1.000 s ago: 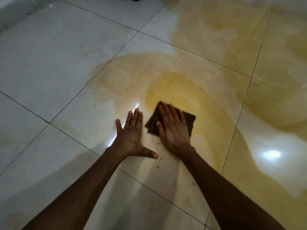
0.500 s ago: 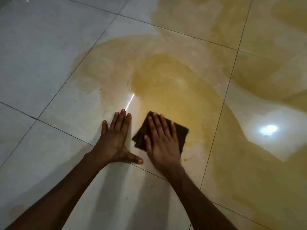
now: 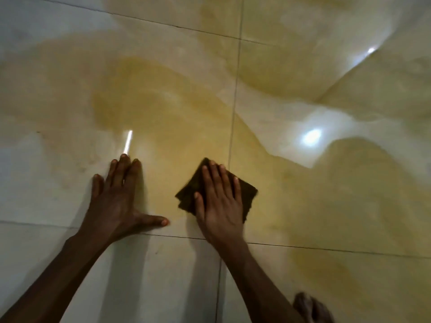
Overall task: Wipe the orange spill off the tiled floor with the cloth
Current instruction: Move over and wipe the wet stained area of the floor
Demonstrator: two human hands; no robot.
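Several pale tiles of the floor [image 3: 58, 264] carried the orange spill [image 3: 163, 108], which spread far beyond the cloth [image 3: 247, 194] in broad yellow sheets. That dark folded cloth lay diamond-wise, one corner pointing away from the person; no clear long axis could be told. On top of the cloth the right hand [image 3: 219, 206] pressed flat, fingers extended. Beside the cloth, apart from it, the left hand [image 3: 116, 203] lay splayed, empty, on the floor.

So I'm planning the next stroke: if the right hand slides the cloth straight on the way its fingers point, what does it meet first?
Nothing solid, it seems: ahead of the right hand and cloth lie only orange spill and bare tile.
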